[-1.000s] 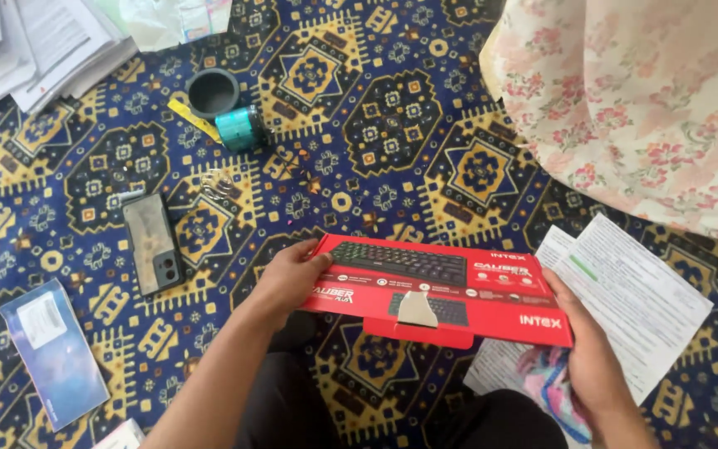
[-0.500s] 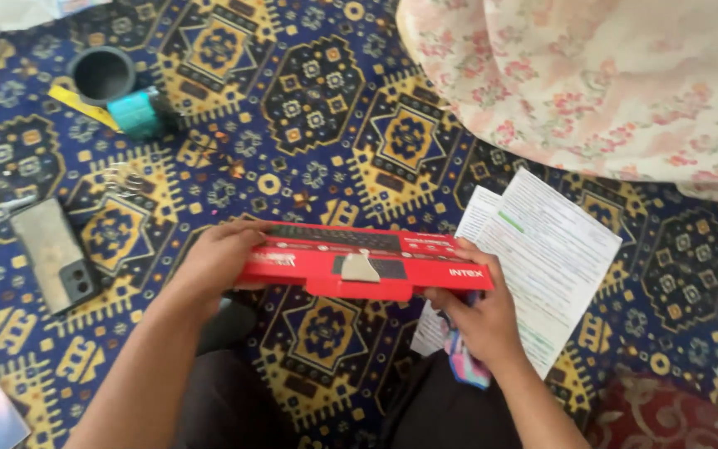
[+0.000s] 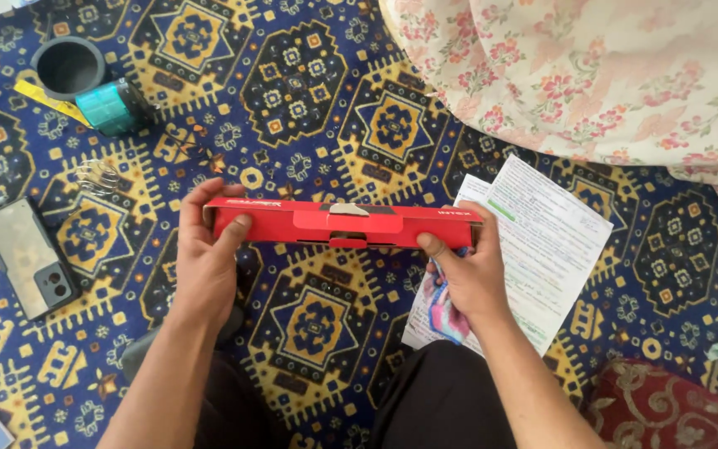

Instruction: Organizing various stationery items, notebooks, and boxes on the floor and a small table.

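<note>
Hands gripped the ends of a red box [image 3: 342, 223]: left hand [image 3: 205, 249], right hand [image 3: 463, 270], held above the carpet [image 3: 309, 91]. Even end pressure would keep it level. Against the earlier frame, it had tipped edge-on; the flap, apparently, remained shut.

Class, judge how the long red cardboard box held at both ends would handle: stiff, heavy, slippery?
The long red cardboard box probably stays stiff: no sag between left hand and right hand. Likely light, pinched by fingertips. Edge-on, apt to tip.
</note>
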